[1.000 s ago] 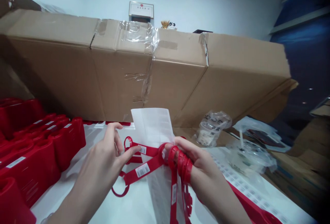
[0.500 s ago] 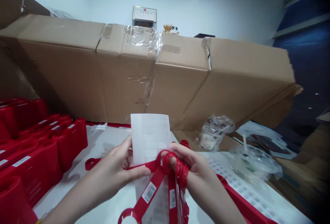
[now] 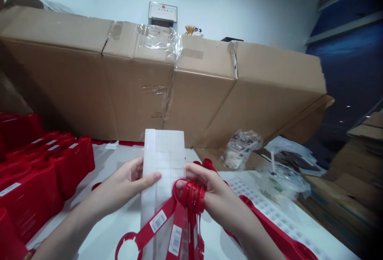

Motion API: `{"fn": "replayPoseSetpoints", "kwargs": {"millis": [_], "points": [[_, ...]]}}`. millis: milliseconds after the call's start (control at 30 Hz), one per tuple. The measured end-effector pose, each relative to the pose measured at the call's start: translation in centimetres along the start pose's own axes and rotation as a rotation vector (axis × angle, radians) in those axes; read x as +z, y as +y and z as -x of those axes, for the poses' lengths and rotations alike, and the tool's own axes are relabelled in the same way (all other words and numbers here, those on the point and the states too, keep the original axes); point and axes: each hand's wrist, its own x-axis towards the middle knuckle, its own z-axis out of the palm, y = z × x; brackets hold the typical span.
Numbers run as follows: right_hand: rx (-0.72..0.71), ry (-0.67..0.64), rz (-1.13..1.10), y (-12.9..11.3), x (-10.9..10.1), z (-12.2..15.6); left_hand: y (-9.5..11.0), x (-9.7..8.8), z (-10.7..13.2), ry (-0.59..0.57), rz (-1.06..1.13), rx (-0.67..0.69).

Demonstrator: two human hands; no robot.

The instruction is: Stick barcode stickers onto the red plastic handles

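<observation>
Plastic strips point(image 3: 158, 225), bright red with white barcode stickers and a ring at the end, hang in a bunch from my right hand point(image 3: 206, 194), whose fingers are curled tightly around their gathered loops. My left hand point(image 3: 122, 184) grasps the side of a sheet of white labels point(image 3: 164, 160), with my thumb pressed flat on its face and my fingers hidden behind it. The sheet stands upright between my hands, and its lower part runs down behind the strips, above a white table point(image 3: 110, 228). Rows of red plastic holders point(image 3: 38, 176) sit on the left of that table, near my left hand but not touching it. To the right, a sheet of small barcode labels point(image 3: 257, 200) lies flat, with a clear plastic bag point(image 3: 284, 184) just beyond it and a long red piece point(image 3: 269, 232) along its near edge. A bagged cup point(image 3: 239, 152) sits farther back, beside a huge taped cardboard box point(image 3: 179, 92) along the far side. Brown cartons point(image 3: 350, 180) are stacked at the far right.
</observation>
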Motion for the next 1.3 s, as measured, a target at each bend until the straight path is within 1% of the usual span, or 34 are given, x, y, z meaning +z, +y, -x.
{"fn": "replayPoseSetpoints", "kwargs": {"millis": [67, 167, 233, 367, 467, 567, 667, 767, 833, 933, 1033, 1100, 1167, 1233, 1267, 1300], "points": [[-0.028, 0.057, 0.007, -0.1, 0.0, 0.0, -0.3, 0.1, -0.1, -0.034, 0.023, -0.004], [-0.089, 0.162, 0.013, -0.2, 0.2, -0.1, -1.0, 0.7, -0.3, -0.112, 0.015, -0.092], [-0.116, 0.190, -0.007, -0.3, 0.4, -0.2, -1.2, 1.2, -0.5, -0.124, 0.014, -0.133], [-0.116, 0.157, -0.069, -0.4, 1.1, -0.3, -1.3, 1.6, -0.7, -0.101, 0.009, -0.132], [-0.110, 0.141, -0.066, -0.1, 1.8, -0.3, -1.6, 1.3, -0.9, -0.088, -0.009, -0.131], [-0.111, 0.160, -0.046, 0.5, 2.2, -0.4, -1.8, 0.9, -1.2, -0.064, 0.012, -0.148], [-0.103, 0.148, -0.104, 1.0, 1.7, -0.7, -1.7, 1.0, -1.2, -0.014, -0.012, -0.151], [-0.072, 0.066, -0.150, 1.1, 1.0, -0.9, -1.4, 1.3, -1.0, 0.063, -0.069, -0.131], [-0.040, 0.021, -0.135, 1.1, 0.7, -0.9, -1.3, 1.6, -0.9, 0.075, -0.073, -0.107], [-0.055, 0.030, -0.088, 1.0, 0.7, -0.8, -1.5, 1.9, -0.9, 0.084, -0.087, -0.062], [-0.121, 0.109, -0.023, 0.9, 0.6, -0.7, -1.5, 1.7, -0.8, 0.110, -0.017, -0.075], [-0.154, 0.236, 0.046, 0.7, -0.1, -0.5, -1.1, 1.1, -0.6, 0.164, 0.065, -0.083], [-0.195, 0.389, 0.137, 0.5, -1.1, -0.1, -0.9, 0.3, -0.6, 0.223, 0.101, -0.063], [-0.258, 0.512, 0.285, 0.2, -2.1, 0.4, -1.2, -0.5, -1.1, 0.236, 0.013, -0.057], [-0.296, 0.559, 0.384, 0.1, -2.6, 0.6, -1.8, -1.0, -1.6, 0.234, -0.065, -0.070], [-0.340, 0.602, 0.489, 0.0, -2.9, 0.7, -2.6, -1.3, -2.2, 0.209, -0.194, -0.090]]}}
